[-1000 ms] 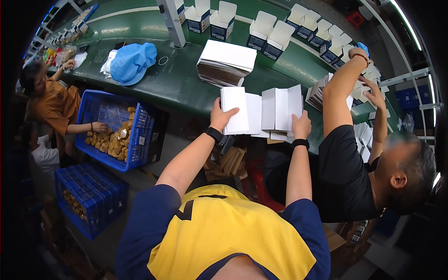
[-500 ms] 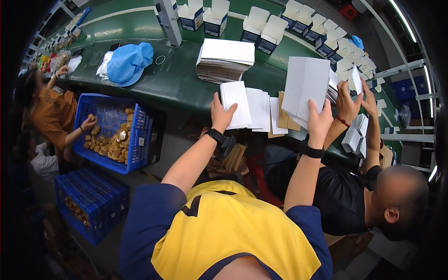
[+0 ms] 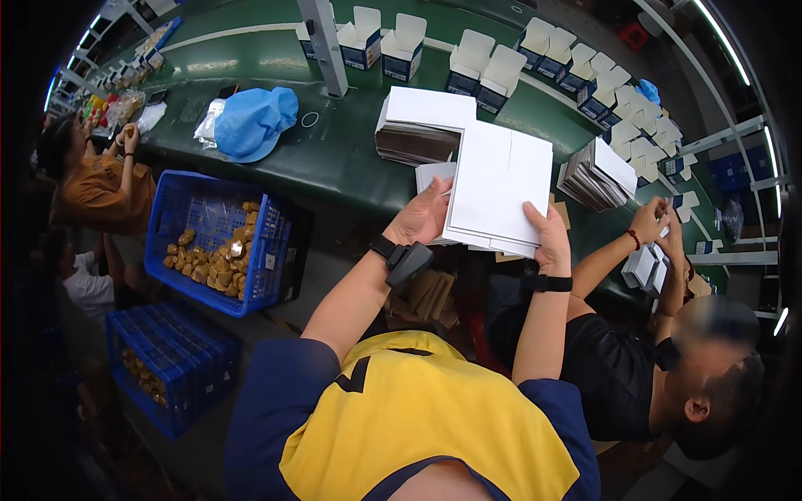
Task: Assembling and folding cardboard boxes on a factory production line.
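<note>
Over the green table's near edge, my right hand (image 3: 549, 238) grips a thick, flat stack of white cardboard sheets (image 3: 501, 179) by its lower right corner, thumb on top. My left hand (image 3: 422, 213) lies at the stack's left edge, palm turned toward it, with fingers stretched out; some fingertips are hidden by the sheets. Behind the left hand, a smaller pile of white cards (image 3: 428, 174) shows in part. A taller stack of white cards (image 3: 430, 108) stands just beyond, partly covered by the held one. Brown card (image 3: 560, 213) peeks out beside my right hand.
Another white card stack (image 3: 597, 174) lies to the right, near a co-worker's hands (image 3: 656, 225). Open white-and-blue boxes (image 3: 403, 48) line the far side. A blue cap (image 3: 255, 123) lies left, above a blue crate (image 3: 209, 179) of brown pieces. A metal post (image 3: 324, 50) rises behind.
My right hand has brought the white sheets left and down, over the smaller cards. My left hand has left those cards and turned its palm toward the held stack. The view has shifted slightly.
</note>
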The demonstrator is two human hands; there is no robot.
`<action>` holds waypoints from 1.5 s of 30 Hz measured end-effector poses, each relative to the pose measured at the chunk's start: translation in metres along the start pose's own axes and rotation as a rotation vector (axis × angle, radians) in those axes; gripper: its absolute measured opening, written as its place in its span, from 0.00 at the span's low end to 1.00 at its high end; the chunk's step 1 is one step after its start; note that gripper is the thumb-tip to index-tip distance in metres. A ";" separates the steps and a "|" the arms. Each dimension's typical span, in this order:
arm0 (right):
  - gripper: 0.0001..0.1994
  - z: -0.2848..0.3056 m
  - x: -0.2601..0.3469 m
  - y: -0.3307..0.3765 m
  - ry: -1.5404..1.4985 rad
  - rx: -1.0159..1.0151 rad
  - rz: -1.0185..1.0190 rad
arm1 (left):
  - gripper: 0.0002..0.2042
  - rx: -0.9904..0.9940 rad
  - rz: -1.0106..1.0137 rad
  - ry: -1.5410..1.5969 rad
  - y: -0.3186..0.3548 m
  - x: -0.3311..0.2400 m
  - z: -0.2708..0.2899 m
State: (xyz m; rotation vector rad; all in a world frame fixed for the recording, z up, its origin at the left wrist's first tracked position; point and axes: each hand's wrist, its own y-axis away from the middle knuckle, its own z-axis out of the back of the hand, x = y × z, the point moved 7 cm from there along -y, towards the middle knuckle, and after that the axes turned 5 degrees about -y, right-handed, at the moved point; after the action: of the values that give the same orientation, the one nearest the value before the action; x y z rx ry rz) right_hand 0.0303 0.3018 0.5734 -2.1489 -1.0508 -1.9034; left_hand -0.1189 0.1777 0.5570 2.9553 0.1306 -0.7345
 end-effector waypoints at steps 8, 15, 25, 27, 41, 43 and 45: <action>0.19 -0.064 -0.034 0.020 0.498 -0.026 0.351 | 0.19 -0.502 -0.127 -0.787 0.033 -0.023 0.050; 0.18 -0.117 -0.028 0.053 0.944 -0.094 0.636 | 0.18 -0.762 -0.343 -1.353 0.071 -0.048 0.004; 0.21 -0.071 -0.062 0.003 0.533 0.044 0.285 | 0.22 -0.785 -0.361 -0.828 0.077 -0.045 0.030; 0.22 -0.069 -0.089 -0.013 0.569 0.026 0.218 | 0.24 -0.696 -0.385 -0.881 0.054 -0.032 0.018; 0.51 0.107 -0.081 -0.056 1.231 -0.591 -0.188 | 0.34 -0.860 -0.461 -1.663 0.024 0.007 0.056; 0.56 0.106 -0.083 -0.063 1.324 -0.488 -0.313 | 0.33 -0.840 -0.423 -1.669 0.022 0.008 0.051; 0.51 0.110 -0.080 -0.065 1.314 -0.456 -0.300 | 0.33 -0.825 -0.380 -1.675 0.025 0.005 0.049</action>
State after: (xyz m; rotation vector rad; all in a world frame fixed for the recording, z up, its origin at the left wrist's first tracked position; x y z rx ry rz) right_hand 0.0896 0.3707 0.4529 -0.3696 -0.6293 -3.0425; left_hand -0.1351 0.1479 0.5132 0.9417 0.6025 -2.1290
